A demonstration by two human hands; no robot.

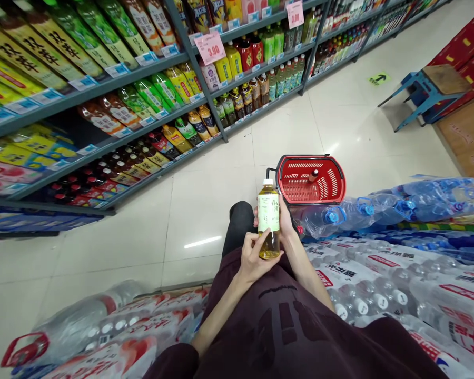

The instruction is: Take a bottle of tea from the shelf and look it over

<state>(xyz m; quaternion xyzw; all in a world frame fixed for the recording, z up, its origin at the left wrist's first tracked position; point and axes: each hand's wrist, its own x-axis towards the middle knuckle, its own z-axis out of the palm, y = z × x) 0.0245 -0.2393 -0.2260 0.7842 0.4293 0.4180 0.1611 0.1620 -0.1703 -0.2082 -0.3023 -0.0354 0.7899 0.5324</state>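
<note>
Dark maroon shirt (pixel 284 326) nearest us. Both hands hold one clear plastic bottle of yellow tea (pixel 268 218), upright before our chest: left hand (pixel 255 258) fingers curled under its base, right hand (pixel 286 223) wrapped behind. Red plastic basket (pixel 311 180) stands beyond. Best we keep the label facing us.

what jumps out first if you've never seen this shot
A bottle of yellow-green tea held upright in the centre, the left hand cupping its base and the right hand behind it. Just beyond stands a red shopping basket on the pale floor, with packed drink shelves along the left.
</note>
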